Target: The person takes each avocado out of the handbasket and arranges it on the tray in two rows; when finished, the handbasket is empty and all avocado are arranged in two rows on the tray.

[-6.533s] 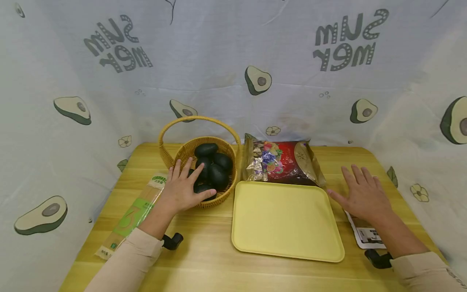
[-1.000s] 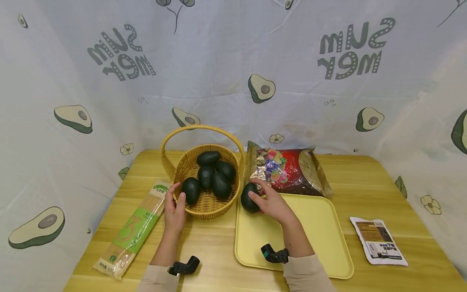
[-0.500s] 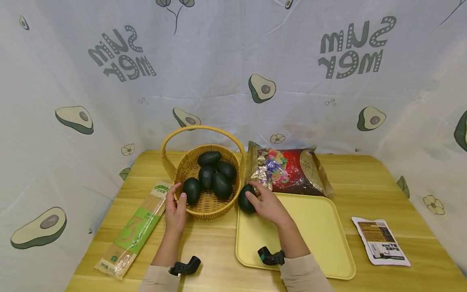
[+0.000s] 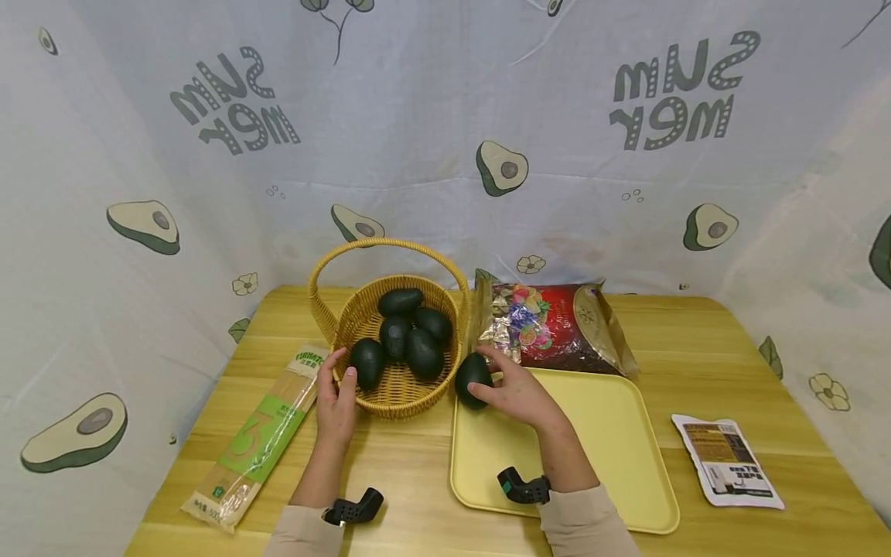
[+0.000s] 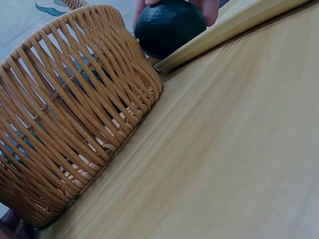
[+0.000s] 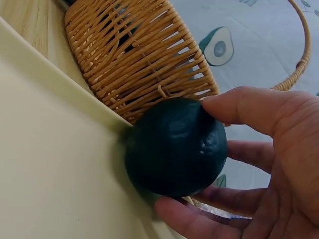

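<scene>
avocado in curled right hand, left hand around basket rim

Left of my work I note a long, slim pack with a green label, lying slantwise on the wood-grain bench. Toward the back: a shiny red-and-brown bag with a fruit print. To my right, a small white-edged pouch. Behind, I record a pale avocado-print cloth, its lettering mirrored.

Beside a woven basket on the wooden table, fingers hold a dark avocado near the tray's edge.
</scene>
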### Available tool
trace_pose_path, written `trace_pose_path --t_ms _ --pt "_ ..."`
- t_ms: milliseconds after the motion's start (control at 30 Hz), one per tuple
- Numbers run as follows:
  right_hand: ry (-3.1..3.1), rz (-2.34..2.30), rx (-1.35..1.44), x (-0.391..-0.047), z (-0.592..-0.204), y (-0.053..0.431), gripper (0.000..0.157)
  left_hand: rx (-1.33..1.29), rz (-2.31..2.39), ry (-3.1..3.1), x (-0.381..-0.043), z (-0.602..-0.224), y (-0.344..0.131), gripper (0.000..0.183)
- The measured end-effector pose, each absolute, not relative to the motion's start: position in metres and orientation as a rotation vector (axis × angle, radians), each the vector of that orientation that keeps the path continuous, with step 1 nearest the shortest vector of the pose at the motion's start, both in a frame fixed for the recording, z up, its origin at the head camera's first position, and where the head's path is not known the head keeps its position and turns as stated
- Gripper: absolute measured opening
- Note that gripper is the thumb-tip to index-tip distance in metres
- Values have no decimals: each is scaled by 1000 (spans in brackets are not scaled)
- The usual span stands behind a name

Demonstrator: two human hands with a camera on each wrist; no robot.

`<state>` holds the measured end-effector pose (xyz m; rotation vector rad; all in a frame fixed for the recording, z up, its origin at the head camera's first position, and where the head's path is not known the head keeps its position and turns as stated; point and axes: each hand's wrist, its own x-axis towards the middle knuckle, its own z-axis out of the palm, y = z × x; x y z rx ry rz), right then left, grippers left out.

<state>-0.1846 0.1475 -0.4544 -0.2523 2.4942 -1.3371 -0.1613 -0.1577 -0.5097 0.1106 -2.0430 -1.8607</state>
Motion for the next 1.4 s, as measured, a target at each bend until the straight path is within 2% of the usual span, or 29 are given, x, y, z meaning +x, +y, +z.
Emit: trace_pose_path --t_ms 933,1167,1400 --pt "2474 -1310 -243 -181 -443 153 81 125 -1867 -2046 -161 -511 -158 41" --pt "2651 -1216 -304 -168 -419 146 74 136 -1875 -2051 -160 -512 -157 41" --pt "2739 -1326 -427 -157 -399 108 63 118 -1863 -2048 -160 -509 -157 41"
